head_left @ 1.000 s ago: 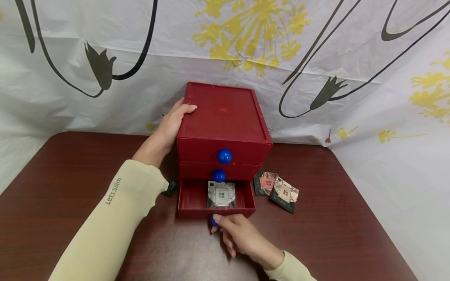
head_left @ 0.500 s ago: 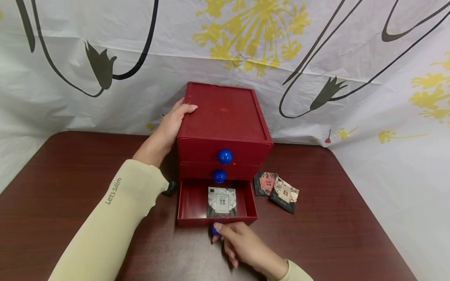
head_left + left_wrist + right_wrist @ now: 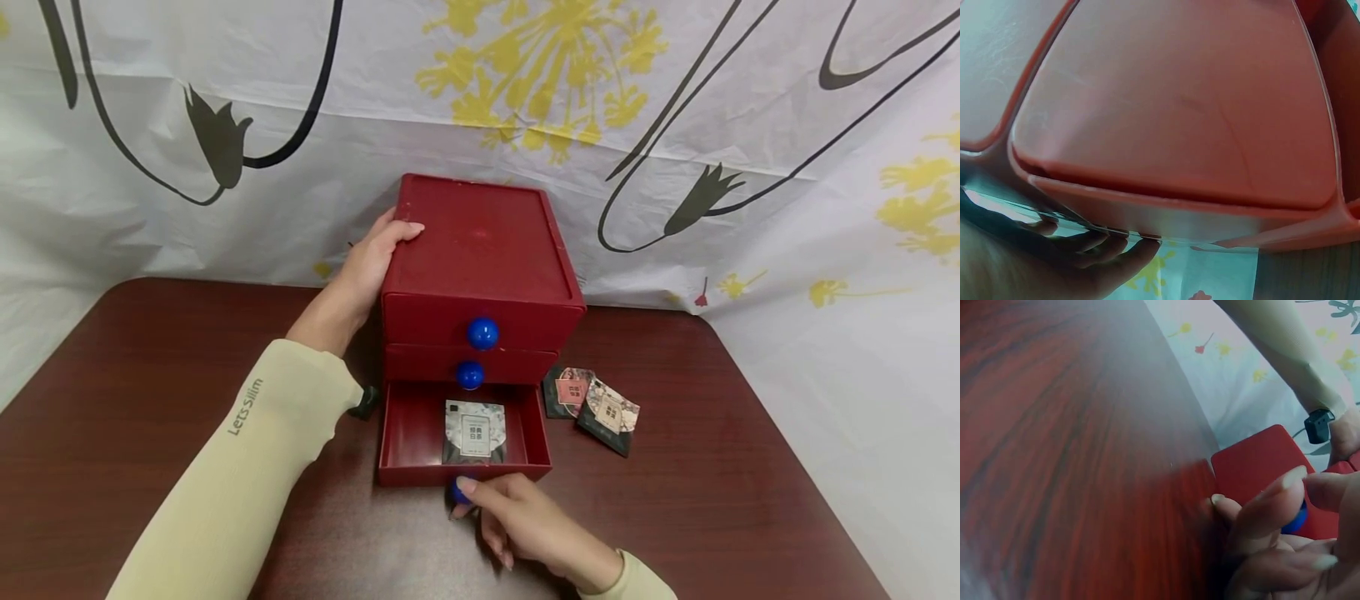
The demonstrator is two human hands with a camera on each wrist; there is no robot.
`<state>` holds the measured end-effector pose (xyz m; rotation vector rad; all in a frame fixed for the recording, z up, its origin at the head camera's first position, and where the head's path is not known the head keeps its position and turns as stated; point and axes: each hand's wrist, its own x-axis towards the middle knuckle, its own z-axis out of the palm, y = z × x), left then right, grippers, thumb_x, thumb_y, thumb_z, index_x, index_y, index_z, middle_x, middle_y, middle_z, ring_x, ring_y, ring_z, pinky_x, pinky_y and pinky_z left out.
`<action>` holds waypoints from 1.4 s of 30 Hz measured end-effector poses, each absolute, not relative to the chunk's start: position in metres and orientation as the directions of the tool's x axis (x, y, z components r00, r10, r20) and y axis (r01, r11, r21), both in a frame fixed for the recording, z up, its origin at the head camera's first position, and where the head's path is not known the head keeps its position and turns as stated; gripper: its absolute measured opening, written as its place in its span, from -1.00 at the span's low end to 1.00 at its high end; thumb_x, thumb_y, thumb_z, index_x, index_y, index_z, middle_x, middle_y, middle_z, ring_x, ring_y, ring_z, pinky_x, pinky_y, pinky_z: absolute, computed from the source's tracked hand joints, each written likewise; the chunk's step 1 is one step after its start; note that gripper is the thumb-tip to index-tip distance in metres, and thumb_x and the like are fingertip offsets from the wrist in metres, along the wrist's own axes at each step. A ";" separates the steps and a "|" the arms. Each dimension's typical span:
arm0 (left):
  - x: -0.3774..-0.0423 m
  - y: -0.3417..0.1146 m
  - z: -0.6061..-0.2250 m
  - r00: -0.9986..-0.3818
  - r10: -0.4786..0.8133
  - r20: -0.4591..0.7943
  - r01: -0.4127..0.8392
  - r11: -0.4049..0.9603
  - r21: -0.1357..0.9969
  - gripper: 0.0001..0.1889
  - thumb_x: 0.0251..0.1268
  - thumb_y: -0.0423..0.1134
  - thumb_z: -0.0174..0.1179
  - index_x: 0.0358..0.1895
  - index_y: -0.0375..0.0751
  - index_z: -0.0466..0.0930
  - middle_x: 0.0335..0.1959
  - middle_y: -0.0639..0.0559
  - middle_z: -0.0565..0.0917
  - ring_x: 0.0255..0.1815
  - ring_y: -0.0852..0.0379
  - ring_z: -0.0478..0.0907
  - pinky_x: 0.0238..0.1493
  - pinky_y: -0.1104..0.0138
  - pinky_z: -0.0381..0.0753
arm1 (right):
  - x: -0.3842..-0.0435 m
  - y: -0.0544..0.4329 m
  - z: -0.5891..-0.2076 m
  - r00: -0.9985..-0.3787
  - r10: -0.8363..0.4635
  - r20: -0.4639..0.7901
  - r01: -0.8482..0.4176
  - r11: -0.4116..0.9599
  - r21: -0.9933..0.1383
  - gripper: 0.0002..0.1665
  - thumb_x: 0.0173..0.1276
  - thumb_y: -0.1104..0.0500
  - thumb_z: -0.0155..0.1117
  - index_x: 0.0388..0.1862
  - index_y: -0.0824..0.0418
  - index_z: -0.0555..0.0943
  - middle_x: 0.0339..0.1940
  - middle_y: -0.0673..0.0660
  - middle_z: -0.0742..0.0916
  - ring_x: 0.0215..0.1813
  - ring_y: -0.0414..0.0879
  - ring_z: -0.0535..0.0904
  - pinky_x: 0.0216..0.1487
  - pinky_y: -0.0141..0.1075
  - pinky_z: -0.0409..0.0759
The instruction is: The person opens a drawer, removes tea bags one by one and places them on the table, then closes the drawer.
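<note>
A red desktop drawer cabinet (image 3: 480, 242) stands on the dark wooden table, its front showing drawers with blue ball knobs. My left hand (image 3: 375, 254) grips the cabinet's left side, thumb over the top edge; in the left wrist view its fingers (image 3: 1119, 265) reach round the back edge. My right hand (image 3: 525, 517) pinches the blue knob (image 3: 460, 492) of the bottom drawer (image 3: 412, 437) between thumb and fingers. That drawer is pulled out, and a grey-and-white tea sachet (image 3: 476, 432) lies flat inside it. The two drawers above are closed, with their knobs (image 3: 482, 333) showing.
Two dark printed sachets, one with a pink label (image 3: 567, 392) and one with a beige label (image 3: 609, 417), overlap on the table (image 3: 697, 492) right of the cabinet. A white floral sheet (image 3: 300, 208) hangs close behind the cabinet.
My right hand has drawn the bottom drawer further out toward me, showing more of the sachet inside; over the last half second it barely moves. The left hand stays in place.
</note>
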<state>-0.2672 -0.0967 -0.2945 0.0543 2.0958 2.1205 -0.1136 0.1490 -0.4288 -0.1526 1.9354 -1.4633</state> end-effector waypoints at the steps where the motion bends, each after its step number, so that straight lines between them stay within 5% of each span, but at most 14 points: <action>1: -0.267 -0.096 -0.294 -0.986 0.140 -0.085 -0.087 -0.007 0.996 -0.25 0.47 0.04 -0.13 0.66 0.24 -0.18 0.57 -0.03 0.18 0.51 -0.03 0.20 0.55 0.00 0.16 | -0.114 0.151 -0.428 -0.744 -0.488 -0.456 0.301 0.365 -0.881 -0.31 0.52 -0.27 0.06 -0.13 0.34 0.73 -0.81 -0.04 0.49 -0.78 -0.25 0.36 -0.69 -0.40 0.34; 13: -0.268 -0.094 -0.291 -0.987 0.140 -0.083 -0.085 -0.008 0.996 -0.26 0.47 0.05 -0.13 0.66 0.26 -0.17 0.57 -0.02 0.19 0.50 -0.01 0.20 0.55 0.01 0.16 | -0.113 0.184 -0.401 -0.666 -0.682 -0.303 -0.030 0.430 -0.902 -0.60 0.57 -0.05 0.11 -0.25 0.17 0.74 -0.71 0.06 0.56 -0.67 -0.32 0.45 -0.60 -0.33 0.54; 19: -0.269 -0.096 -0.292 -0.986 0.149 -0.076 -0.077 0.003 0.997 -0.23 0.48 0.05 -0.14 0.67 0.23 -0.24 0.62 0.01 0.11 0.57 0.00 0.11 0.60 0.03 0.06 | -0.124 0.188 -0.374 -0.745 -0.658 -0.114 -0.226 0.408 -0.885 -0.68 0.51 0.01 0.22 -0.31 0.20 0.72 -0.70 0.13 0.58 -0.67 -0.37 0.45 -0.68 -0.28 0.53; 25: -0.268 -0.096 -0.294 -0.984 0.160 -0.078 -0.080 -0.007 0.997 -0.23 0.49 0.04 -0.15 0.67 0.21 -0.25 0.61 -0.01 0.12 0.56 -0.02 0.13 0.59 0.02 0.07 | -0.149 0.185 -0.363 -0.860 -0.511 0.007 -0.358 0.592 -0.722 -0.78 0.43 -0.03 0.33 -0.25 0.07 0.77 -0.68 -0.09 0.60 -0.68 -0.33 0.44 -0.62 -0.36 0.49; 33: -0.269 -0.097 -0.295 -0.986 0.151 -0.075 -0.078 -0.014 0.997 -0.24 0.48 0.03 -0.14 0.66 0.21 -0.21 0.58 -0.01 0.17 0.53 -0.01 0.16 0.57 0.01 0.11 | -0.173 0.171 -0.369 -0.846 -0.518 0.126 -0.519 0.746 -0.418 -0.91 0.35 0.12 0.41 -0.23 0.08 0.78 -0.71 -0.19 0.50 -0.66 -0.39 0.28 -0.61 -0.47 0.25; 42: -0.269 -0.097 -0.295 -0.986 0.145 -0.078 -0.081 -0.016 0.997 -0.24 0.47 0.03 -0.13 0.66 0.22 -0.20 0.57 -0.01 0.18 0.51 0.00 0.19 0.57 0.02 0.12 | -0.176 0.158 -0.382 -0.823 -0.528 0.209 -0.554 0.828 -0.087 -0.93 0.28 0.11 0.46 -0.26 0.01 0.76 -0.42 -0.09 0.78 -0.38 -0.15 0.71 -0.45 -0.24 0.60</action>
